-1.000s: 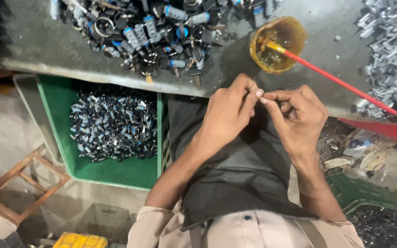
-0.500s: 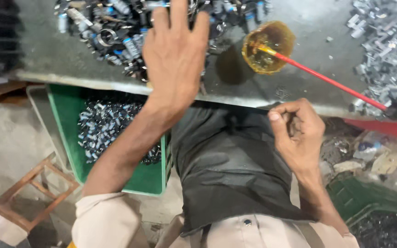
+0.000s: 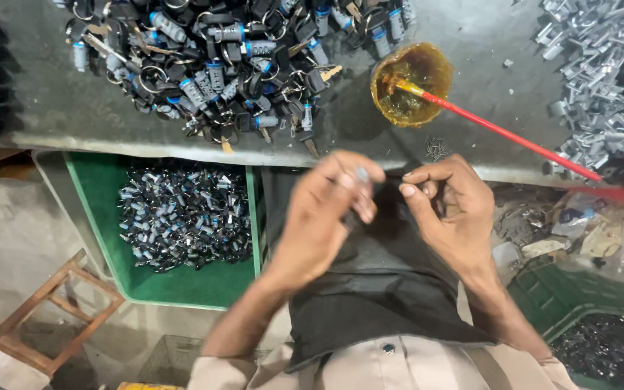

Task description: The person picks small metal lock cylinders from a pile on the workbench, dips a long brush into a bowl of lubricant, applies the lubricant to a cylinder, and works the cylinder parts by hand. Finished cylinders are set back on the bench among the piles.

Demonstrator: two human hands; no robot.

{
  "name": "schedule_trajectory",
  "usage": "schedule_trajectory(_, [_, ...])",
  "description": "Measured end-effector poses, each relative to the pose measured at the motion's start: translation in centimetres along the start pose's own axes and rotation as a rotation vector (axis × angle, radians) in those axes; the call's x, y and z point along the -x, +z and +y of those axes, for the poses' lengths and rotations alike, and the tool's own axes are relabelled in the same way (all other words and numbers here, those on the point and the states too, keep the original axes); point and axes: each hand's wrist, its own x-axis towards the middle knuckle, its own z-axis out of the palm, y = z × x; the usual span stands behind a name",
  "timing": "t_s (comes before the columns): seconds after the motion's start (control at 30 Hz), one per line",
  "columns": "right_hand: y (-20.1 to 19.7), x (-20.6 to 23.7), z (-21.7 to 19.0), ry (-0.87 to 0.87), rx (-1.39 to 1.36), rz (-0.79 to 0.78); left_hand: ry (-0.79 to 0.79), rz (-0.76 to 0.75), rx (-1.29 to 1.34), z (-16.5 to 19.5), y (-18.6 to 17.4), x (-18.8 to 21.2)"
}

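- Left hand (image 3: 326, 217) is coming back from the key pile (image 3: 218, 65) on the bench (image 3: 59, 115), now pinching a small metal part (image 3: 362, 174) over the lap.
- Right hand (image 3: 451, 206) is curling beside it, fingertips pressed together (whether on anything, I cannot tell).
- Motion is blurring the pinch; the part could be slipping into the green bin (image 3: 95, 195).
- Glue cup (image 3: 411, 83) and red brush (image 3: 500, 133) are sitting near the edge, risking a knock.
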Motion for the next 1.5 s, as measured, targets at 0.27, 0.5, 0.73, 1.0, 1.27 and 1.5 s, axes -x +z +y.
schedule_trajectory(0.27, [0.9,-0.1,-1.1,-0.084,-0.070,-0.018,-0.128,0.066,0.218,-3.7,0.0,0.7])
schedule_trajectory(0.5, [1.7,-0.2,-1.4,-0.056,-0.158,-0.022,-0.109,0.029,0.317,-3.2,0.4,0.9])
schedule_trajectory(0.73, [1.7,0.7,-1.3,0.039,-0.200,0.001,-0.104,0.025,0.176,-3.2,0.1,1.4])
schedule_trajectory(1.0, [0.7,-0.2,0.0,0.169,-0.791,-0.073,-0.098,-0.043,0.049,-1.5,-0.3,1.4])
schedule_trajectory(1.27, [-3.7,-3.2,-0.1,-0.389,0.035,0.280,0.085,0.068,0.162,-1.0,0.3,-2.3])
schedule_trajectory(1.5, [-4.5,-3.1,-0.5,-0.275,-0.204,0.441,0.015,0.007,0.527,-2.1,0.3,-4.9])
